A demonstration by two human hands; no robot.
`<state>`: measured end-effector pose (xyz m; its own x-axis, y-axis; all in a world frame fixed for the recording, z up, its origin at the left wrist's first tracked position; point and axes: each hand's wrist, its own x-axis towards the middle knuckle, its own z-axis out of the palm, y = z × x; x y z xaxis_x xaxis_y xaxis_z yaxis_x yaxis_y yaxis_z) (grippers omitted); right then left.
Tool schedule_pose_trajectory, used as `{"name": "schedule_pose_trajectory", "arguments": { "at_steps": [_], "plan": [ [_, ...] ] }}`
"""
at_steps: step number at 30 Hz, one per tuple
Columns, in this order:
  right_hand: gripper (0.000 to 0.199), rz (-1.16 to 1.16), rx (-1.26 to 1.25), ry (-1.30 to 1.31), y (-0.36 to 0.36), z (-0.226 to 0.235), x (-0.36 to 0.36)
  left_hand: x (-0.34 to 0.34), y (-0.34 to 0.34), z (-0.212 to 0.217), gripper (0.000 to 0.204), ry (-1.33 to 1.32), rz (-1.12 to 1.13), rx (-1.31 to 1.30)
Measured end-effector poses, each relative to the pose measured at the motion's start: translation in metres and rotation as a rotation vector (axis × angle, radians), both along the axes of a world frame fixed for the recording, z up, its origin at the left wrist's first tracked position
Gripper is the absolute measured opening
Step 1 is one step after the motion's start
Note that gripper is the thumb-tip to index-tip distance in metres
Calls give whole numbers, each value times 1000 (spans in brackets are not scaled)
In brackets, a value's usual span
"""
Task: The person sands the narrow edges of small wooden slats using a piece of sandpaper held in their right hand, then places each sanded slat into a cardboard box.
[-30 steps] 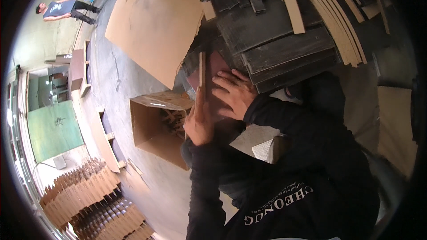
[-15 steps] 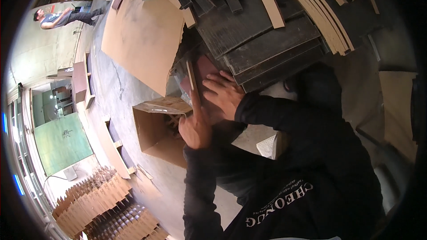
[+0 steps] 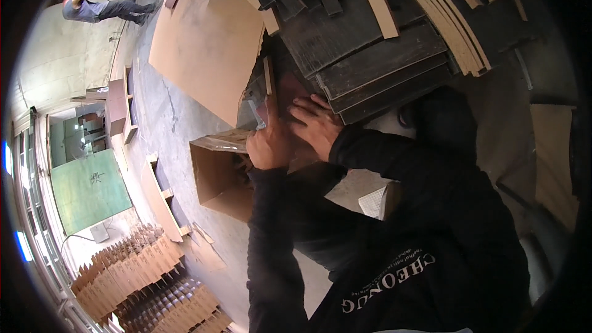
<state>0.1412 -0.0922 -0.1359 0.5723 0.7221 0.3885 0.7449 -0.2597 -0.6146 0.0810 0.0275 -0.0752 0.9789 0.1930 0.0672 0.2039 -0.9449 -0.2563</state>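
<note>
Left hand (image 3: 269, 142) is extending its index finger to the near end of a narrow wooden strip (image 3: 269, 75); thumb and curled fingers are hiding their undersides, so can't tell if it's pinching. Strip is lying straight ahead of that fingertip, long axis running away from the wearer, along the left of a reddish-brown panel (image 3: 288, 86). Left hand is sitting nearer the strip. Right hand (image 3: 316, 124) is resting fingers-spread on the panel, just right of the left, black boards (image 3: 385, 77) lying beyond its wrist. Open cardboard box (image 3: 213, 176) is sitting left of the left hand.
</note>
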Motion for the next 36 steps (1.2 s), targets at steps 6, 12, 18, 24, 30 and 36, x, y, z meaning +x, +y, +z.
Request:
{"name": "schedule_pose_trajectory", "arguments": {
  "at_steps": [6, 12, 18, 24, 30, 36],
  "plan": [
    [44, -12, 21, 56, -1, -2, 2, -46, -7, -5, 54, -10, -77, -155],
    [44, 22, -38, 28, -2, 2, 3, 14, 13, -4, 53, -17, -49, -185],
    [39, 18, 12, 59, 0, -3, 1, -42, 0, -9, 53, -31, -49, -243],
    [39, 54, -16, 89, -6, 8, 4, -13, 0, 6, 50, 20, 65, -184],
    [47, 51, -49, 94, -7, 9, 4, -51, -10, 8, 43, -209, 102, -355],
    [49, 67, -44, 80, -7, 9, 5, -47, -14, 0, 35, -212, 104, -323]
  ]
}}
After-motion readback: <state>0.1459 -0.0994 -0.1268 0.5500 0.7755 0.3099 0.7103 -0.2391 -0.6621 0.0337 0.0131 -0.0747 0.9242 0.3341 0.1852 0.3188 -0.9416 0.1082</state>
